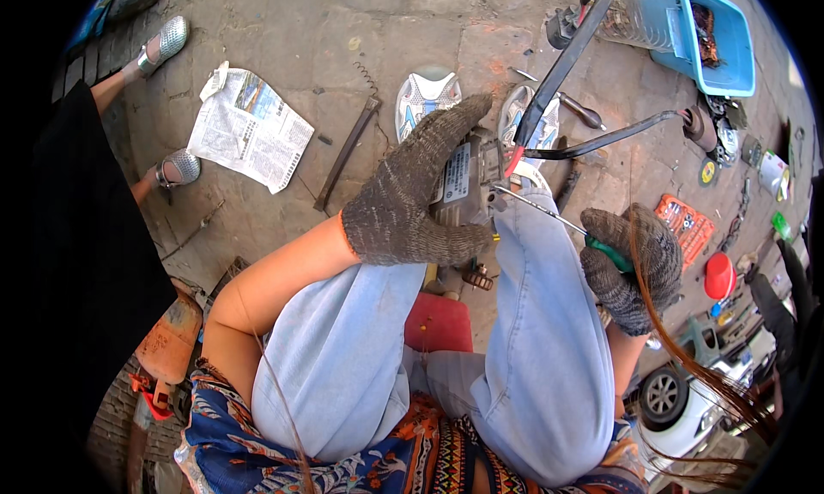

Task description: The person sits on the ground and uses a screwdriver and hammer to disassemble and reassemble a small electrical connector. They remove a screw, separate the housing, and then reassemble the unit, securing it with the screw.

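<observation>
My left hand (399,193), in a dark knitted work glove, grips a grey metal box-shaped electrical part (468,200) with a printed label, above my knees. A thick black cable (562,73) with a red end and a thinner black cable (609,144) run from the part's right side. In my gloved right hand (644,271) is a screwdriver (549,212) with a green handle, mostly covered by the fingers. Its shaft points left and up, and the tip meets the part's edge beside the cable ends. Whether it sits in a screw is too small to tell.
Newspaper (249,129) and a dark metal strip (348,155) lie on the paving to the left, near another person's feet (176,168). Far right stands a blue basket (687,39). An orange tool case (684,226), red cup (719,276) and white car (687,421) are at the right.
</observation>
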Demonstrator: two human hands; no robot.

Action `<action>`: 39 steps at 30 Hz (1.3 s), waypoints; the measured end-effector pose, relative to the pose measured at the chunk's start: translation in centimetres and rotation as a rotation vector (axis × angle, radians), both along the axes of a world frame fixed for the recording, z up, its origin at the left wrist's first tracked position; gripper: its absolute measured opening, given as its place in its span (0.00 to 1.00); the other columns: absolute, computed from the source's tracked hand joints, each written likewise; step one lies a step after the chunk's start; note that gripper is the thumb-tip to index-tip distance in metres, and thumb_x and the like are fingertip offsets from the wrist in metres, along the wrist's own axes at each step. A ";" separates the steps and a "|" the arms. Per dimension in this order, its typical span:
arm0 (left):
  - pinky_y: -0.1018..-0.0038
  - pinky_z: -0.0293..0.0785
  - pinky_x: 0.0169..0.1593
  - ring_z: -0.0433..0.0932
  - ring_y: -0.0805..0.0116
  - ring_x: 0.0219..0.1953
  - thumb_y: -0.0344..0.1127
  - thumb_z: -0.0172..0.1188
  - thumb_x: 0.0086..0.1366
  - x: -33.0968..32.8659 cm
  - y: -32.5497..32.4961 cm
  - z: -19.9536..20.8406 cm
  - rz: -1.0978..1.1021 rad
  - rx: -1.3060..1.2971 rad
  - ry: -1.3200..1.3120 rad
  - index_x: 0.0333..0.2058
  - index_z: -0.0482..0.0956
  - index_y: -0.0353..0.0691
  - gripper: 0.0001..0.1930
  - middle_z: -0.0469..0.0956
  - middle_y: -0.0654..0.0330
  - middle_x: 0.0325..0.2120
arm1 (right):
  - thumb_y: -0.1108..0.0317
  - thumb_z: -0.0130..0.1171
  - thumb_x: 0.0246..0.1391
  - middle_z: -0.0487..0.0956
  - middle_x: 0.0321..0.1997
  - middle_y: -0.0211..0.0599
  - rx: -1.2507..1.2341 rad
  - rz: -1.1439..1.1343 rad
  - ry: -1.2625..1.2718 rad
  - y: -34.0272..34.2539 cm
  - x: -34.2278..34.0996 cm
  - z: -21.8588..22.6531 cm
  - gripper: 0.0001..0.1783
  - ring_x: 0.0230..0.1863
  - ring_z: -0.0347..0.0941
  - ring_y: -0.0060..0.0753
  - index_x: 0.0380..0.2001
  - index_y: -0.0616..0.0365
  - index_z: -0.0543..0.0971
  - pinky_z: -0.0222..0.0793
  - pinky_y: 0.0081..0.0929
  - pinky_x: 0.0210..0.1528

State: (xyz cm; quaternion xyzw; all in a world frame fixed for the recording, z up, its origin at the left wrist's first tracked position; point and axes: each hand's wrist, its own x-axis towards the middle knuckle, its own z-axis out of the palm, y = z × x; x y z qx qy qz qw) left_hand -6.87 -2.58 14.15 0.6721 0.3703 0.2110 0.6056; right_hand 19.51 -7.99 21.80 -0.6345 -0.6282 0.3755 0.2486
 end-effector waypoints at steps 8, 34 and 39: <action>0.63 0.56 0.64 0.60 0.53 0.63 0.39 0.74 0.45 -0.6 -0.5 -1.3 -0.078 -0.027 -0.225 0.65 0.49 0.32 0.54 0.57 0.45 0.62 | 0.67 0.70 0.29 0.74 0.19 0.33 0.129 0.179 0.015 1.6 0.5 1.0 0.22 0.21 0.69 0.35 0.36 0.54 0.84 0.63 0.31 0.24; 0.67 0.61 0.61 0.66 0.65 0.58 0.36 0.72 0.40 -1.6 -1.7 -1.6 -0.209 -0.242 -0.295 0.67 0.47 0.40 0.56 0.65 0.54 0.58 | 0.65 0.71 0.23 0.71 0.17 0.32 0.062 0.251 0.079 1.7 1.5 1.3 0.23 0.19 0.68 0.36 0.33 0.54 0.85 0.62 0.30 0.23; 0.68 0.64 0.59 0.67 0.66 0.57 0.35 0.72 0.40 -1.5 -2.0 -1.0 -0.191 -0.375 -0.261 0.66 0.49 0.39 0.55 0.66 0.54 0.57 | 0.65 0.71 0.24 0.73 0.19 0.32 0.074 0.248 0.084 1.6 1.6 0.9 0.23 0.20 0.69 0.36 0.33 0.54 0.85 0.63 0.30 0.24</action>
